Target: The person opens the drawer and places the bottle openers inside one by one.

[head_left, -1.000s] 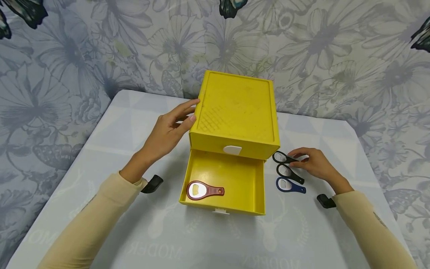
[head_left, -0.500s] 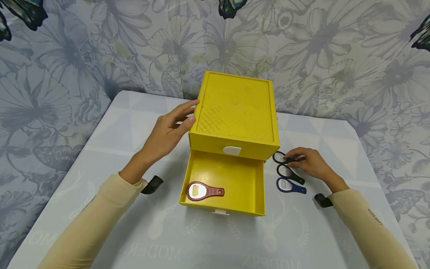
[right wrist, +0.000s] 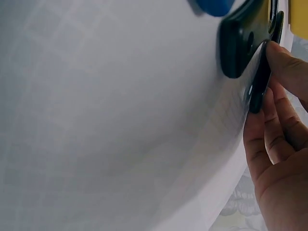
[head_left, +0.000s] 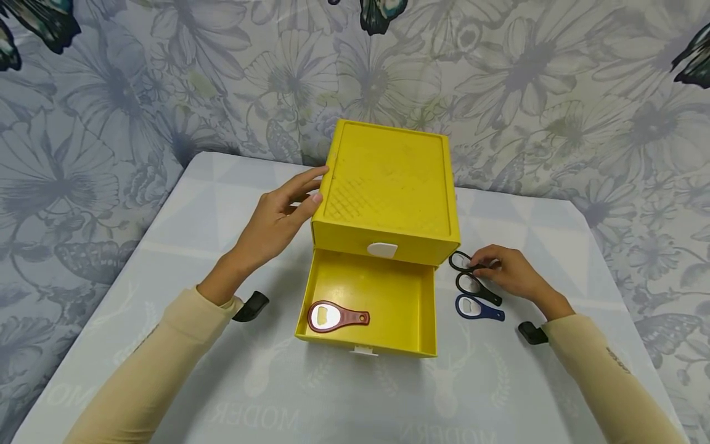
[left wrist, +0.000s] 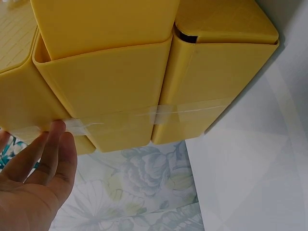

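A yellow drawer unit (head_left: pixel 391 179) stands on the table, its lower drawer (head_left: pixel 396 287) pulled out. Fairly straight fingers of my left hand (head_left: pixel 269 225) touch the unit's left side; the left wrist view shows the fingertips against its taped yellow wall (left wrist: pixel 106 91). Inside the drawer lies a dark red bottle opener (head_left: pixel 355 317). To the right of the unit, my right hand (head_left: pixel 513 272) pinches the handle of a black bottle opener (right wrist: pixel 260 84) between thumb and fingers. Another black bottle opener (head_left: pixel 489 295) and a blue bottle opener (head_left: pixel 488 311) lie just in front of it.
The white table (head_left: pixel 344 401) carries faint printed lettering. A flower-patterned wall (head_left: pixel 222 80) rises behind it. Black camera mounts (head_left: pixel 252 306) stick out from both sleeves. The upper drawer with its white handle (head_left: pixel 383 249) is closed.
My right hand has shifted slightly left along the black bottle opener, its fingers closing on the handle. My left hand, the drawer and the other openers stay put.
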